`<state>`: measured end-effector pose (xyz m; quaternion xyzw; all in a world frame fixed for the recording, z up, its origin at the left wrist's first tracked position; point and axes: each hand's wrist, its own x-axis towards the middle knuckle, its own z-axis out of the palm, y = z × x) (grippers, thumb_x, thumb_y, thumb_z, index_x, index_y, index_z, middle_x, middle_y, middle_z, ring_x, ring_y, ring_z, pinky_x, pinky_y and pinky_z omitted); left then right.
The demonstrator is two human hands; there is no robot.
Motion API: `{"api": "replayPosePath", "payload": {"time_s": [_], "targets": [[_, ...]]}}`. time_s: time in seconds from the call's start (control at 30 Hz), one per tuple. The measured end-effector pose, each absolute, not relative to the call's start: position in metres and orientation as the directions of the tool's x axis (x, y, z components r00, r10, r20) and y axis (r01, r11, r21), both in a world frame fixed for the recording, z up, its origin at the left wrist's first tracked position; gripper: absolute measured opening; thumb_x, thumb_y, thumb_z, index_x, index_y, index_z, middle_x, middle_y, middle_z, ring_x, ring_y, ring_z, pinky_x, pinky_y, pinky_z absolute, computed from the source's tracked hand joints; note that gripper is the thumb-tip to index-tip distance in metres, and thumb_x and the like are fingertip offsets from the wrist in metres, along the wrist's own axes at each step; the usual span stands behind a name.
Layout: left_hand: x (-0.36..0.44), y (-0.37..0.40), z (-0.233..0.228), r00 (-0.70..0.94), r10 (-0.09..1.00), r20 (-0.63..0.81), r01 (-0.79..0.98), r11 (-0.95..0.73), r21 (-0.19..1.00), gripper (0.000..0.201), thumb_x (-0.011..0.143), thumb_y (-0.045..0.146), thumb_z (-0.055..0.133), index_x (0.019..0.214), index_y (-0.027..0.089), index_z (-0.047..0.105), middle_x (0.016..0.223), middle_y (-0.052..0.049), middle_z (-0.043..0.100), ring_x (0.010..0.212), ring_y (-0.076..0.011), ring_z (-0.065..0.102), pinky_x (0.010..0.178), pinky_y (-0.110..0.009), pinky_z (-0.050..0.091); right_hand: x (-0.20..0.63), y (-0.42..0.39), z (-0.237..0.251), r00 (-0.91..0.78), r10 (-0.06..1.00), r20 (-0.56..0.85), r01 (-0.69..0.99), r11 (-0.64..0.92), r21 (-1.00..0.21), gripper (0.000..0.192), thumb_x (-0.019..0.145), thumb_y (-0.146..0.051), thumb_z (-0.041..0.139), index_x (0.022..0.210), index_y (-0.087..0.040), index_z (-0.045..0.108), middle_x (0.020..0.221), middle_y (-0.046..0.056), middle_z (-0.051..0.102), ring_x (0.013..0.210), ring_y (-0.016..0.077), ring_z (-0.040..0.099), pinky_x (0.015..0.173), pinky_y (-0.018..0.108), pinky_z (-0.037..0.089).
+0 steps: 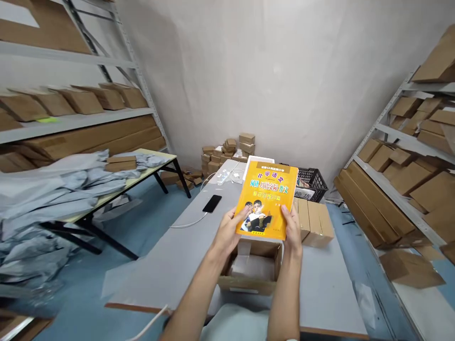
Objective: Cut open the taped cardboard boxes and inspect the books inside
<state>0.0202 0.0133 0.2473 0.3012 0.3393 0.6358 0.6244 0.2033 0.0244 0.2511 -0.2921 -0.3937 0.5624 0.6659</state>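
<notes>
A yellow-orange book (270, 199) with Chinese lettering and a picture of two children on its cover is held up in front of me. My left hand (227, 232) grips its lower left edge, thumb on the cover. On the lower right edge, my right hand (292, 227) closes the same way. Below the book stands an open cardboard box (249, 286) on the grey table (181, 270); something white lies on its bottom. Part of the box is hidden by the book and my forearms.
Closed cardboard boxes (316, 225) stand right of the book. A black phone (212, 203) with a white cable lies to the left. Behind are a black plastic crate (313, 182) and stacked small boxes (247, 139). Loaded shelves line both sides; grey bags (71, 184) cover a side table.
</notes>
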Motion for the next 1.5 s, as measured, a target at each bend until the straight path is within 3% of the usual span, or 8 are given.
{"api": "replayPosePath", "payload": {"time_s": [0.47,0.67,0.77,0.93,1.1,1.2,1.3,1.5], "targets": [[0.028,0.016,0.280,-0.520,0.788,0.330,-0.317,-0.537,0.782,0.054,0.079,0.066,0.103,0.103,0.019,0.089,0.105,-0.009,0.087,0.091,-0.0234,0.081,0.084,-0.033,0.069,0.184,0.028,0.247,0.179,0.902,0.392,-0.140,0.418,-0.897,0.089,0.097,-0.072,0.082,0.168,-0.022,0.062,0.172,0.017,0.066,0.161,0.0352,0.062,0.140,0.060,0.047],[0.045,0.013,0.269,-0.506,0.319,0.801,0.438,-0.705,0.557,0.016,0.108,0.033,0.081,0.115,0.023,0.091,0.106,-0.006,0.082,0.096,-0.0204,0.081,0.089,-0.029,0.066,0.172,0.010,0.253,0.132,0.841,0.524,-0.064,0.535,-0.842,0.080,0.102,-0.063,0.082,0.170,-0.027,0.061,0.184,0.015,0.052,0.172,0.0342,0.049,0.143,0.058,0.042],[0.063,0.011,0.250,-0.332,0.185,0.925,0.535,-0.770,0.346,0.047,0.109,0.017,0.074,0.155,0.030,0.078,0.130,-0.011,0.081,0.119,-0.0245,0.083,0.101,-0.033,0.069,0.166,0.004,0.254,-0.002,0.835,0.550,-0.223,0.536,-0.814,0.079,0.098,-0.063,0.088,0.166,-0.030,0.065,0.174,0.016,0.064,0.160,0.0364,0.064,0.130,0.055,0.058],[0.060,0.008,0.227,0.081,0.320,0.944,0.446,-0.859,0.253,0.061,0.108,0.026,0.068,0.169,0.026,0.066,0.160,-0.020,0.071,0.159,-0.0383,0.065,0.127,-0.060,0.060,0.185,0.015,0.248,0.167,0.909,0.383,-0.268,0.416,-0.869,0.054,0.100,-0.069,0.080,0.128,-0.023,0.084,0.130,0.015,0.088,0.127,0.0361,0.083,0.113,0.054,0.068],[0.019,0.022,0.231,-0.385,0.696,0.607,0.142,-0.605,0.784,0.067,0.096,0.056,0.090,0.151,0.021,0.078,0.158,-0.023,0.074,0.152,-0.0411,0.070,0.127,-0.058,0.059,0.215,0.015,0.247,0.074,0.945,0.319,-0.410,0.321,-0.854,0.059,0.094,-0.072,0.086,0.129,-0.026,0.082,0.136,0.013,0.087,0.128,0.0367,0.084,0.108,0.053,0.072],[0.009,0.023,0.239,-0.153,0.946,0.286,-0.299,-0.320,0.899,0.076,0.080,0.071,0.100,0.129,0.015,0.086,0.128,-0.023,0.087,0.128,-0.0424,0.083,0.106,-0.051,0.072,0.219,0.013,0.251,0.028,0.945,0.325,-0.383,0.311,-0.870,0.060,0.093,-0.074,0.087,0.128,-0.025,0.082,0.136,0.013,0.087,0.126,0.0364,0.084,0.110,0.053,0.071],[0.016,0.017,0.244,-0.141,0.972,0.187,-0.432,-0.230,0.872,0.071,0.069,0.067,0.108,0.113,0.015,0.088,0.108,-0.018,0.090,0.105,-0.0381,0.088,0.089,-0.045,0.075,0.214,0.018,0.254,0.062,0.933,0.354,-0.307,0.355,-0.883,0.067,0.095,-0.075,0.084,0.138,-0.024,0.078,0.142,0.013,0.085,0.128,0.0336,0.082,0.116,0.051,0.068],[0.036,0.012,0.249,-0.459,0.848,0.266,-0.322,-0.438,0.839,0.062,0.076,0.068,0.104,0.110,0.018,0.088,0.112,-0.010,0.090,0.102,-0.0284,0.086,0.090,-0.036,0.072,0.201,0.030,0.249,0.260,0.869,0.422,-0.114,0.461,-0.880,0.080,0.100,-0.067,0.080,0.164,-0.023,0.064,0.170,0.019,0.067,0.158,0.0314,0.065,0.134,0.055,0.052]]}}
